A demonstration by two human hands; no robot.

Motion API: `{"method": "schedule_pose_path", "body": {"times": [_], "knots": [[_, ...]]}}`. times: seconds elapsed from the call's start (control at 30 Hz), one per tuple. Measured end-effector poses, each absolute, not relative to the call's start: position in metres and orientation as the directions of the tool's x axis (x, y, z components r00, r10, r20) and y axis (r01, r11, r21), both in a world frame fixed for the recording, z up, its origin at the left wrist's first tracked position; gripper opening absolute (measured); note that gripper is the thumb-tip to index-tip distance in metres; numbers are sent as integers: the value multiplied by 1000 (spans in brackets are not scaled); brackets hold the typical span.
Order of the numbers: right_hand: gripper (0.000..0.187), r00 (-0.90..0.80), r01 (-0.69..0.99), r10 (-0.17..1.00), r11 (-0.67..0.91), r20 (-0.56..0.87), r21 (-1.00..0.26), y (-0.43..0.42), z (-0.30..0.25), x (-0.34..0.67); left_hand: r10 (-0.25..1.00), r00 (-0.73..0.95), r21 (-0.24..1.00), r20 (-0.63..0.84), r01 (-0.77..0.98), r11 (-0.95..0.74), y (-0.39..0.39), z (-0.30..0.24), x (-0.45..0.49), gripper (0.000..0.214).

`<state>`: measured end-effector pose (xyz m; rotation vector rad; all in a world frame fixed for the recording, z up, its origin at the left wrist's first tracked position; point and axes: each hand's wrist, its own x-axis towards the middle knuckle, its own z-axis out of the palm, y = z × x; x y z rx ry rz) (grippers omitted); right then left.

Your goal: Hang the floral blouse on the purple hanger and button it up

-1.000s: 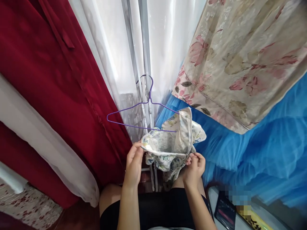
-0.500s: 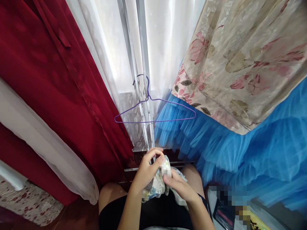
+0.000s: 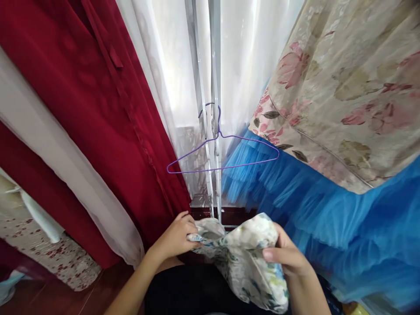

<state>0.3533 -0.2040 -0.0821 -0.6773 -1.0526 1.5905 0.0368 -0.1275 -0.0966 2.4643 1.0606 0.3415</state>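
A white cloth with a blue, green and yellow print (image 3: 251, 249) is stretched between my two hands, above my lap. Its exact kind I cannot make out. My left hand (image 3: 179, 235) pinches one end of it, fingers closed. My right hand (image 3: 285, 251) grips the other end, with the thumb on the near side and the fingers partly hidden behind the fabric. Beyond the hands, a purple wire hanger (image 3: 226, 168) hangs with nothing on it from a pale metal stand (image 3: 215, 87).
Dark red curtain-like fabric (image 3: 131, 166) hangs at left, beside a white sheer strip (image 3: 82, 175). White curtains (image 3: 249, 57) cover the back. At right hang a beige floral cloth (image 3: 334, 100) and blue ruffled tulle (image 3: 315, 210). A reddish tiled floor (image 3: 108, 288) shows at lower left.
My hands have moved apart, spreading the bunched printed cloth between them. The camera view has shifted slightly, so the hanger and curtains appear further right.
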Motion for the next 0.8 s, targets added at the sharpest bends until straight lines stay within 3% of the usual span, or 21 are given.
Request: {"method": "schedule_pose_path", "body": {"times": [0.1, 0.23, 0.4, 0.53, 0.63, 0.8], "knots": [[49, -107, -473, 992, 9, 68, -881, -195, -63, 365, 782, 622, 372, 40, 717, -589, -106, -83, 3, 13], [33, -73, -190, 993, 79, 94, -979, -159, -32, 370, 829, 555, 301, 64, 782, -546, -76, -73, -41, 29], [39, 3, 149, 942, 331, 335, -932, -99, -17, 366, 854, 441, 356, 278, 778, -518, -35, -48, -68, 44], [47, 78, 392, 902, 363, 424, -845, -62, -20, 365, 799, 404, 371, 445, 729, -576, -6, -8, -60, 50], [31, 22, 449, 909, 362, 415, -817, -50, -27, 359, 781, 347, 371, 520, 731, -572, 8, 17, -41, 50], [32, 58, 471, 887, 381, 459, -796, -52, -43, 347, 695, 420, 378, 584, 617, -690, 9, 34, 1, 36]]}}
